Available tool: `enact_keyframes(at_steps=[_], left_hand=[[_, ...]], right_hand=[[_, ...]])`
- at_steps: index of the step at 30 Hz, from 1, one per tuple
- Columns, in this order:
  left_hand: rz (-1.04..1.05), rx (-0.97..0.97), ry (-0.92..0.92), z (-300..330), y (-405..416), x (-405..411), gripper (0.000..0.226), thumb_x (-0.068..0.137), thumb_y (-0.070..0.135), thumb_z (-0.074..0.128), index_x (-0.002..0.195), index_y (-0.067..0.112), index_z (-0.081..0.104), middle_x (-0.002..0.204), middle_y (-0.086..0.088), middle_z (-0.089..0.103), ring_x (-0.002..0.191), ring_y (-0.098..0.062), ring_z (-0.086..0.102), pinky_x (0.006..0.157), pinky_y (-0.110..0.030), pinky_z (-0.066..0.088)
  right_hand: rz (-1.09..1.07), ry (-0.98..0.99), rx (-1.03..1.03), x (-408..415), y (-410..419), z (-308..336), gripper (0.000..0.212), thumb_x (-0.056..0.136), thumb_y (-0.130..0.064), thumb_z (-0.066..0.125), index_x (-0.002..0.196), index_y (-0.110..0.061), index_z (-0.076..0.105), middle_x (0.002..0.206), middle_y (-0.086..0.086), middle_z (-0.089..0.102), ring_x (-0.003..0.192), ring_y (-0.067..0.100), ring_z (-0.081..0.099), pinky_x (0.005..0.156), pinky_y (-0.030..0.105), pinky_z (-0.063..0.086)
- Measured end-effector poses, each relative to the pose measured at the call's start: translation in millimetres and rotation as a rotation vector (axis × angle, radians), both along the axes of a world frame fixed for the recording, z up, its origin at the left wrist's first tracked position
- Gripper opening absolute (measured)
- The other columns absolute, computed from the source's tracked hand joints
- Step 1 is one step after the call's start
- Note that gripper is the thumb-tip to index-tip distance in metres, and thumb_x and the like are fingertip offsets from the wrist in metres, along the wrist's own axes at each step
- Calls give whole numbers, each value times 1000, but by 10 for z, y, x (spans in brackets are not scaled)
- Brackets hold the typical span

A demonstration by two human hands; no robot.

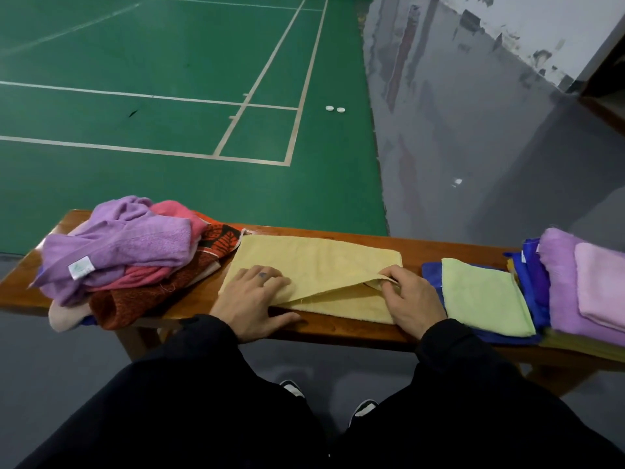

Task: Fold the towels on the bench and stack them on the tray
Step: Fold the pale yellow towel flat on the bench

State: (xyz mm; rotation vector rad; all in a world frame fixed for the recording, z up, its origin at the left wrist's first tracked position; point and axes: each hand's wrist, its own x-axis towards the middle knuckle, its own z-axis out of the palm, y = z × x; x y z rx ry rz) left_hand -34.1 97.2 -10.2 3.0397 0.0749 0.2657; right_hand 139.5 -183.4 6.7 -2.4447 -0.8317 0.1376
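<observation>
I'm at the long brown wooden bench [338, 328] w/ the pale yellow terry towel [318, 265] spread flat in the middle, right in front of me. My left hand [252, 299] lies flat on the towel's near-left part, fingers straight & together, thumb out along the bench's front edge. My right hand [411, 299] pinches the towel's near-right corner betw. thumb & fingertips and has it lifted and turned over toward the centre, so a diagonal fold line runs from that corner down to my left hand.

To my left sits the unfolded heap: a crumpled lilac towel with a white label [115, 245] on top, a pink towel [176, 211] under it, and a rust-red leaf-print cloth [152, 299] at the bottom, touching the yellow towel's far-left edge.

To my right, a folded light-green towel [483, 296] lies on folded blue cloths [431, 272], just beside my right hand. Further right is a stack of folded lilac and pale-pink towels [581, 286]. Probably the tray is beneath these; can't see it.

Beyond the bench: green court floor with white lines [169, 96].
</observation>
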Motion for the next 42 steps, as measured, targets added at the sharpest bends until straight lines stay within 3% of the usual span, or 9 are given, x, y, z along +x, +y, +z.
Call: enact_keyframes(at_steps=[4, 8, 11, 15, 19, 27, 31, 34, 42], left_hand=[[38, -41, 14, -35, -462, 316, 67, 88, 77, 45, 134, 29, 57, 132, 1, 60, 121, -22, 54, 101, -40, 46], [147, -4, 30, -89, -553, 515, 41, 92, 42, 62, 128, 25, 58, 130, -3, 62, 116, -25, 55, 96, -38, 48], [176, 101, 46, -89, -349, 471, 24, 92, 24, 63, 117, 23, 62, 119, -4, 64, 103, -24, 57, 88, -37, 50], [207, 98, 86, -3, 61, 290, 33, 93, 20, 63, 126, 23, 60, 117, -3, 65, 96, -23, 63, 79, -37, 54], [321, 9, 28, 241, 403, 331, 40, 89, 8, 61, 127, 22, 64, 110, -10, 74, 87, -33, 71, 70, -43, 56], [308, -67, -286, 558, 812, 676, 41, 92, 22, 49, 132, 20, 60, 125, -13, 68, 109, -35, 64, 87, -49, 55], [149, 57, -156, -27, 880, 314, 40, 84, 12, 64, 123, 21, 68, 121, -9, 69, 110, -34, 61, 92, -48, 51], [112, 36, -29, -358, 841, 41, 43, 80, 32, 68, 122, 23, 68, 125, -5, 67, 111, -31, 62, 91, -46, 53], [97, 75, -69, -354, 750, -109, 35, 86, 27, 64, 121, 24, 70, 122, 1, 68, 111, -28, 62, 90, -42, 49]], right_hand=[[3, -6, -12, -38, 10, -20, 14, 104, -27, 53, 111, -24, 65, 102, -9, 65, 92, 10, 59, 79, 28, 49], [-11, -29, 21, -45, -15, -27, 10, 104, -27, 53, 107, -25, 62, 98, -9, 63, 88, 8, 57, 71, 21, 44], [27, -183, -58, 10, -104, -19, 9, 102, -26, 53, 108, -23, 59, 97, -8, 62, 83, 12, 59, 70, 28, 49], [162, -348, -265, 141, -256, -85, 13, 95, -26, 63, 108, -24, 58, 96, -5, 64, 77, 13, 57, 65, 22, 42], [23, -301, -53, 317, -155, 30, 16, 99, -22, 62, 112, -17, 68, 104, -1, 70, 87, 16, 64, 75, 33, 57], [-104, -502, 324, 529, 236, 596, 12, 104, -17, 54, 111, -12, 63, 93, -4, 62, 79, 11, 53, 67, 27, 41], [174, -670, 149, 341, -32, 77, 22, 102, -21, 52, 109, -9, 69, 89, 7, 72, 72, 20, 65, 64, 32, 56], [325, -669, -14, 215, -236, -373, 24, 100, -25, 52, 104, -13, 73, 89, 6, 74, 73, 24, 69, 65, 36, 59], [274, -480, -135, 99, -281, -491, 34, 84, -21, 76, 117, -17, 71, 105, 2, 68, 90, 24, 64, 72, 37, 58]])
